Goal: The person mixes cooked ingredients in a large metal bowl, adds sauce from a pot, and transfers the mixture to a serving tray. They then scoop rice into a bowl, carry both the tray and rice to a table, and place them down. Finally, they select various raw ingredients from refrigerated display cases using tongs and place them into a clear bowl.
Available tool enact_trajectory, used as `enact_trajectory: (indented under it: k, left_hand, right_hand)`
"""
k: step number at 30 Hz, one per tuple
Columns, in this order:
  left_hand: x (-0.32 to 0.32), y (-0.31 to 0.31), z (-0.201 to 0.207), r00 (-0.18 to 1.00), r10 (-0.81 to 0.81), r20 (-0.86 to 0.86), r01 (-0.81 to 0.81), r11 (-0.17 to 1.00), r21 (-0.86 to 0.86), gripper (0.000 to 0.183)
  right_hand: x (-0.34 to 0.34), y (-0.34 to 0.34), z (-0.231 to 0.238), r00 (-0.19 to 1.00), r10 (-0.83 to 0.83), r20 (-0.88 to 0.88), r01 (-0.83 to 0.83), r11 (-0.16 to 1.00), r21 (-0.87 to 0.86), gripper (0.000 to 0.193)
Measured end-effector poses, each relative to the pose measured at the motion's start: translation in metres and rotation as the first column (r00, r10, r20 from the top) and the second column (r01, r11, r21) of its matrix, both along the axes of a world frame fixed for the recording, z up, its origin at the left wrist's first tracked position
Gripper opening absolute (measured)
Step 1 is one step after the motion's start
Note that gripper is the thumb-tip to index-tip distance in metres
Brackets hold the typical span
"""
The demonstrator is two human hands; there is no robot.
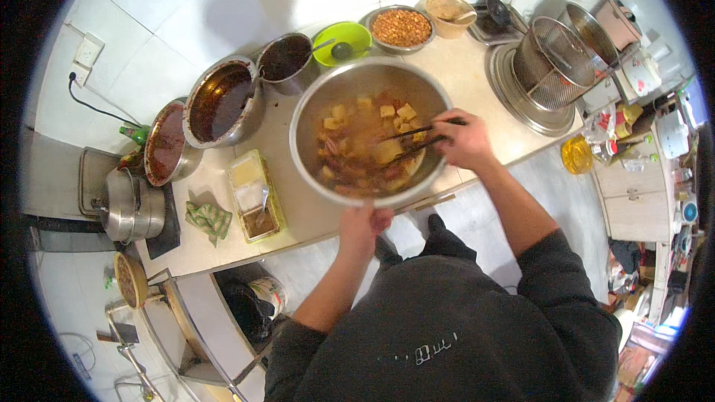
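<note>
A large steel mixing bowl (pixel 296 150) stands at the counter's front edge. In it are pale yellow cubes (pixel 388 152), perhaps tofu or potato, with darker pieces in brownish liquid. My right hand (pixel 465 141), over the bowl's right rim, is closed around dark chopsticks (pixel 411 132). Their tips are spread apart and reach in among the cubes. At the near rim, my left hand (pixel 363 228) is closed on the bowl's edge. Which fingers lie under the rim I cannot tell.
Left on the counter are a seasoning box (pixel 255 197), a checked cloth (pixel 208 221) and pots of dark red sauce (pixel 221 100). Behind stand a green bowl (pixel 344 39) and a bowl of peanuts (pixel 402 28). Wire strainers (pixel 547 67) sit to the right.
</note>
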State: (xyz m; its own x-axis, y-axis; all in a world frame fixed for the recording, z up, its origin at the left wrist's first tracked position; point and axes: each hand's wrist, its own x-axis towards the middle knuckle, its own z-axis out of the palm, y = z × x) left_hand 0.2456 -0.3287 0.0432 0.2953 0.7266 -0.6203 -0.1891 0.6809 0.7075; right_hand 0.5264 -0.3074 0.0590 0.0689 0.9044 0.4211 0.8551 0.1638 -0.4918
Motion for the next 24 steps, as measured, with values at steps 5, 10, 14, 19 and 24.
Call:
enact_trajectory:
  k: [5,10,14,19,24]
  left_hand:
    - [-0.002,-0.058,0.010,0.994,-0.052,-0.092,0.020,0.946,-0.323,0.032]
    - [0.075,-0.004,-0.010,0.989,0.143,-0.049,-0.148,0.979,-0.137,0.024]
    - [0.094,-0.012,-0.014,0.967,0.223,-0.120,-0.243,0.950,-0.195,0.027]
    - [0.050,-0.062,-0.014,0.925,-0.233,-0.302,0.217,0.972,-0.086,0.032]
    - [-0.043,-0.133,-0.006,0.792,-0.433,-0.430,0.447,0.891,-0.074,0.039]
  right_hand:
    - [-0.002,0.031,-0.009,0.843,-0.289,-0.455,0.197,0.951,-0.239,0.031]
    - [0.004,0.049,0.006,0.897,0.437,-0.061,-0.424,0.892,0.155,0.027]
    - [0.022,0.042,0.037,0.759,0.616,-0.208,-0.575,0.786,0.229,0.022]
    - [-0.035,0.050,0.030,0.737,0.613,-0.285,-0.667,0.728,-0.157,0.012]
    - [0.011,0.045,0.028,0.680,0.731,0.054,-0.732,0.672,0.111,0.014]
